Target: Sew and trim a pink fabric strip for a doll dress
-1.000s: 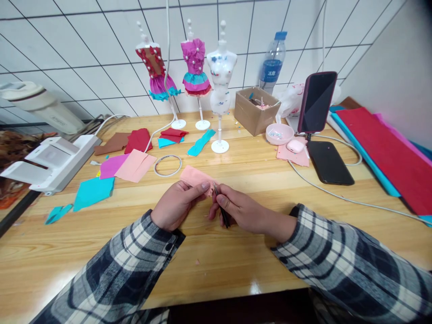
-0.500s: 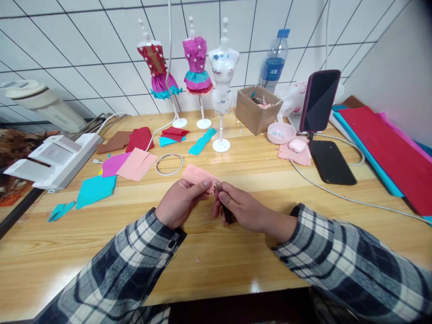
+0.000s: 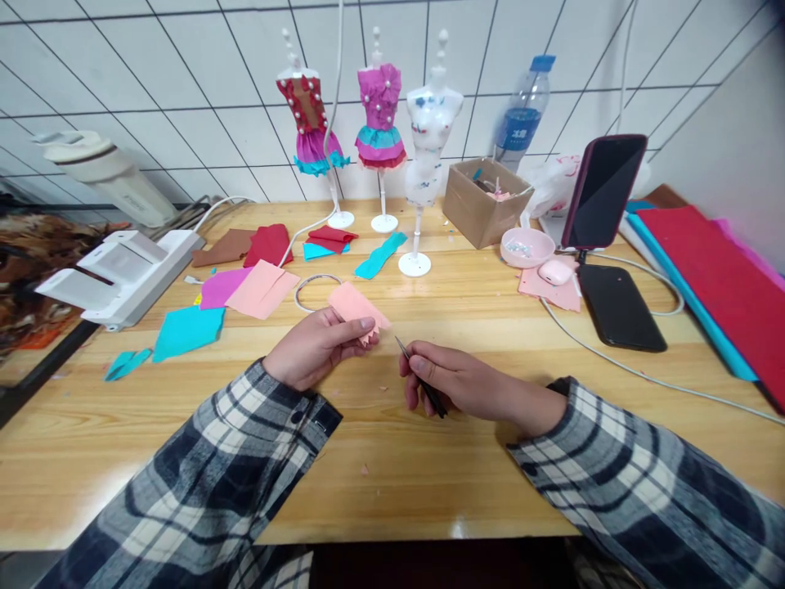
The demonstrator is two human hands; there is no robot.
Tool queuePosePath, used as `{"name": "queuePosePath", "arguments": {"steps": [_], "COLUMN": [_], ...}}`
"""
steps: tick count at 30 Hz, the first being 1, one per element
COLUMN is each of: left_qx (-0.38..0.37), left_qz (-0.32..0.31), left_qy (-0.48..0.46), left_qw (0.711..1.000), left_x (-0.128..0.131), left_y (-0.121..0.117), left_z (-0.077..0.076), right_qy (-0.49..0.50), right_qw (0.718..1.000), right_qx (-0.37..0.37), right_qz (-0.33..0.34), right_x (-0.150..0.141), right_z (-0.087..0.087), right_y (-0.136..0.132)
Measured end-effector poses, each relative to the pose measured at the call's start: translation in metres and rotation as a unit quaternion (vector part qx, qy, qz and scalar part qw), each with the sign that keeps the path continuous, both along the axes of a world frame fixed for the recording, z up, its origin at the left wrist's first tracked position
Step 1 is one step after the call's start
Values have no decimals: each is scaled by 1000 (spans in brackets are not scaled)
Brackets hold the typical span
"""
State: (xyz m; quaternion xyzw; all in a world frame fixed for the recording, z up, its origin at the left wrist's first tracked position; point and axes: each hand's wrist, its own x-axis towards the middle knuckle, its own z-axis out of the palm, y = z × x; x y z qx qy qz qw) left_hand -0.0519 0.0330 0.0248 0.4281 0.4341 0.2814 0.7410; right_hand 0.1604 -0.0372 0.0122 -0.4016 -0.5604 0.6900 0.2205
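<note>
My left hand (image 3: 312, 347) pinches a folded strip of pink crepe paper (image 3: 356, 304) between thumb and fingers. The strip's near end has a jagged, zigzag edge. To the right, my right hand (image 3: 442, 378) is closed around small black-handled snips (image 3: 432, 397). Their slim silver tip points up and left toward the paper, a short gap away from it. Most of the handle is hidden by my fingers. A tiny pink scrap (image 3: 383, 388) lies on the wooden table (image 3: 331, 491) between and below the hands.
Behind stand two dressed mini mannequins (image 3: 379, 106) and a bare white one (image 3: 432, 123). Coloured paper pieces (image 3: 261, 289) and a silver ring (image 3: 300, 298) lie left. A cardboard box (image 3: 484, 204), pink bowl (image 3: 526, 248), phones (image 3: 619, 307) and a cable (image 3: 607, 354) are right.
My hands have moved apart. The snips have come away from the pink paper, the right hand going right and down, and the jagged end now shows. The whole view has shifted slightly.
</note>
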Motion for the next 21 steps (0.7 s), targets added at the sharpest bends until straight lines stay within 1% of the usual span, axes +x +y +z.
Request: {"name": "queuePosePath", "arguments": {"steps": [3,6,11,21], "left_qx": [7,16,19,32], "left_qz": [-44,-59,-97,-118], "left_qy": [19,27,33,71], "left_qw": [999,998,995,990], "left_x": [0,0,-2,-4], "left_y": [1,0,0,0], "left_z": [0,1,2,2], "right_qy": [-6,-20,-42,-72], "right_qw": [1000,999,998,995], "right_qx": [15,32,33,56], "right_qz": [9,27,29,38], "right_x": [0,1,3,3], "right_z": [2,4,6,7], "right_y": [-1,-1,-2,-3]}}
